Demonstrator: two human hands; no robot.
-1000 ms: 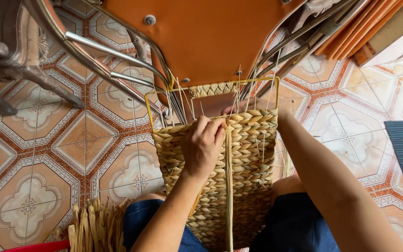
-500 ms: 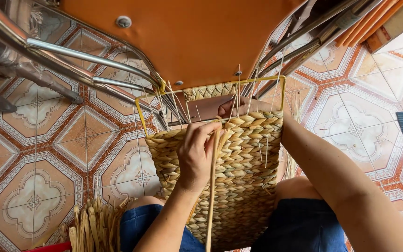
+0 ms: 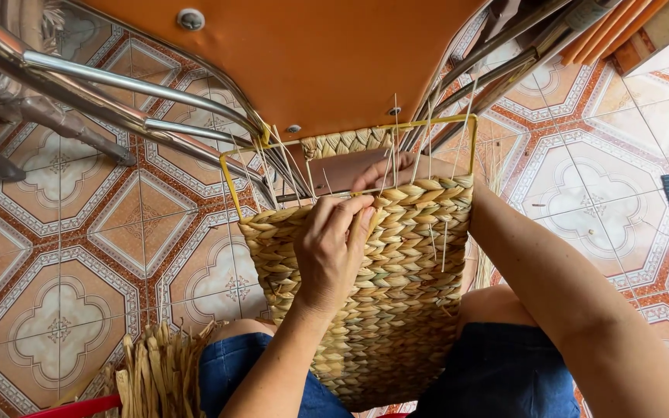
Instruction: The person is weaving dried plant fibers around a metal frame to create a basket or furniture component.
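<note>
A: Woven basket (image 3: 385, 302), centre frame, on the lap: how far along?
B: Walls plaited nearly to the yellow wire frame (image 3: 230, 186); bare stakes remain. Left hand (image 3: 333, 251) pinches a strand at the rim; right hand (image 3: 396, 172) inside, grip unclear.

arms: bare, no sleeves | legs: blue denim shorts (image 3: 505, 371)

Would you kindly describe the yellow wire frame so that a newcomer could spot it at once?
Start at the big orange chair seat at the top of the view; just below it, a half-woven straw basket rests on the person's lap. The yellow wire frame rises as a thin bare rectangle above the weave, the only smooth bright-yellow outline among the pale straw strands.
</note>
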